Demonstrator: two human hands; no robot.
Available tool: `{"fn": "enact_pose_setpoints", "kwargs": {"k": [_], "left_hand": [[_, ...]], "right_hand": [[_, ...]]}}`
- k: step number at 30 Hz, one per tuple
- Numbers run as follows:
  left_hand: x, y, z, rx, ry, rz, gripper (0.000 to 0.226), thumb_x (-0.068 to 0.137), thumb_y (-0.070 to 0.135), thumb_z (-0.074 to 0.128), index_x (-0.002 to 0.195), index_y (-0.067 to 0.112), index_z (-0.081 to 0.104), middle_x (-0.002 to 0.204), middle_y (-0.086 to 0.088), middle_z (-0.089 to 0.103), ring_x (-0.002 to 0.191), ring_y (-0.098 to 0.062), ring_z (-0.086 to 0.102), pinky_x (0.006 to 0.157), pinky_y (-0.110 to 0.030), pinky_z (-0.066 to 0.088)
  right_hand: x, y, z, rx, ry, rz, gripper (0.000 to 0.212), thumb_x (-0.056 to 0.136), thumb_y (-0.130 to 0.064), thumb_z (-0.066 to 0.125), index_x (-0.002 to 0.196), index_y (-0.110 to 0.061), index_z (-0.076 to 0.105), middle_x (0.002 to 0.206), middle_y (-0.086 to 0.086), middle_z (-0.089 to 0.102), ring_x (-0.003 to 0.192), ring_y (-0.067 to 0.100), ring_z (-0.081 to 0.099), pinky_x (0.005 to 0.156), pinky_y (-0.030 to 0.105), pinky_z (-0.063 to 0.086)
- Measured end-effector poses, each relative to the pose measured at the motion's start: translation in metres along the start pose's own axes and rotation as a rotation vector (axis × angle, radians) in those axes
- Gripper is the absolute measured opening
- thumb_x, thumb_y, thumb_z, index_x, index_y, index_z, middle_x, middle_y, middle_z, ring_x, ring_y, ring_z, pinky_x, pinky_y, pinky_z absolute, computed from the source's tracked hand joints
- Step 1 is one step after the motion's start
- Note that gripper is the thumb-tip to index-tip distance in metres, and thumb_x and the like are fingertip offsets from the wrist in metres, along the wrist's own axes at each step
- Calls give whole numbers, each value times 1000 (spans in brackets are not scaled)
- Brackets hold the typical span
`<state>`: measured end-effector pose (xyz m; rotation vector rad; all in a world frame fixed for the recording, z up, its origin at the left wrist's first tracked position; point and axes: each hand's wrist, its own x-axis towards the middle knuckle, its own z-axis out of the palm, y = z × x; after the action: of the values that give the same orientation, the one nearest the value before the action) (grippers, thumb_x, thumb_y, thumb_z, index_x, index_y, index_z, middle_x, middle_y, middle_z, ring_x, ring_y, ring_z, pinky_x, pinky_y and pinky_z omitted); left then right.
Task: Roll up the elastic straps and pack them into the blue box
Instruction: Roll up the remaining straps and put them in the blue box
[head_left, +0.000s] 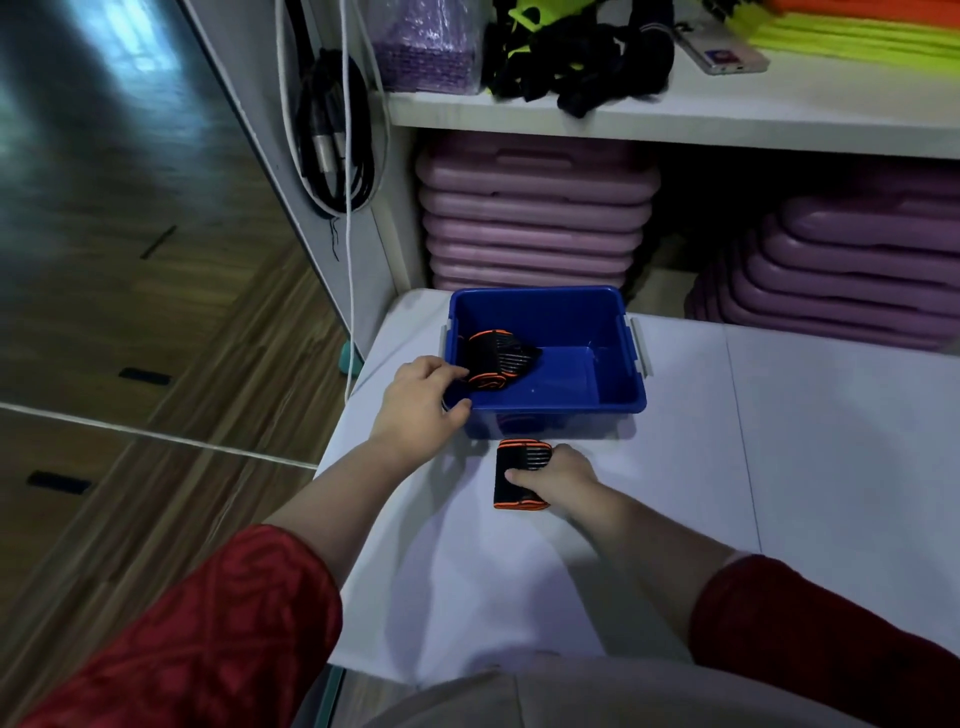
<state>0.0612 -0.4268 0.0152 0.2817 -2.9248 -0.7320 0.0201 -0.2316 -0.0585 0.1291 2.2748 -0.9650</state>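
Both grips are busy from where I watch: my left hand (421, 402) reaches over the near-left corner of the blue box (613, 400), fingers touching a rolled black-and-orange strap (501, 358) that lies inside against the left wall, though I cannot tell whether the grip is closed on it or only resting there. My right hand (553, 475) is closed around a second rolled strap (519, 470), holding it down on the white surface (779, 467) just in front of the box's near wall.

I count two straps: one in the box, one outside it. One box only, and the rest of its floor shows bare blue. Grey handle clips sit on its left and right rims.

Around the work: the box stands at the far edge of the surface, close to a white shelf unit (675, 119). Under the shelf I see two stacks of purple boards (535, 218), one directly behind the box and another (857, 260) off to the right. On the shelf lie a tangle of black bands (576, 67), a purple bundle in plastic wrap (426, 47), yellow-green and orange mats (857, 36) and a small silver device (722, 52). Black and white cables (337, 135) hang down the unit's left side, clear of my hands. Wooden floor (130, 260) lies to the left. Red sleeves (208, 623) cover both upper arms.
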Motion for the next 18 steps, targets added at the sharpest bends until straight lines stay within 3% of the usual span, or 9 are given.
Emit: {"fn": "enact_pose_setpoints", "kwargs": {"k": [5, 12, 15, 18], "left_hand": [[-4, 1, -1, -10, -11, -11, 43, 86, 33, 61, 127, 24, 58, 127, -1, 53, 121, -21, 43, 103, -29, 33], [1, 0, 3, -37, -19, -31, 43, 86, 32, 60, 127, 24, 58, 127, -1, 53, 121, -21, 43, 103, -30, 34], [11, -3, 2, -58, -10, -24, 43, 85, 32, 61, 127, 24, 58, 123, 0, 54, 119, -21, 44, 103, -32, 36], [22, -7, -2, -80, 1, -28, 42, 86, 29, 61, 127, 22, 57, 122, -1, 55, 118, -22, 45, 101, -28, 34]], "right_hand": [[-6, 5, 2, 84, -75, 7, 56, 50, -35, 86, 96, -15, 59, 94, 3, 69, 86, 20, 67, 82, 39, 58], [-36, 13, -12, 151, -146, -138, 46, 58, -26, 85, 93, -21, 56, 93, -1, 69, 87, 15, 67, 81, 38, 58], [-55, -7, -35, 303, -183, -221, 46, 65, -18, 85, 102, -17, 59, 96, 2, 71, 84, 14, 69, 67, 25, 58], [-60, -37, -73, 310, -157, -330, 43, 66, -27, 84, 102, -17, 62, 95, 3, 72, 85, 18, 71, 70, 29, 58]]}}
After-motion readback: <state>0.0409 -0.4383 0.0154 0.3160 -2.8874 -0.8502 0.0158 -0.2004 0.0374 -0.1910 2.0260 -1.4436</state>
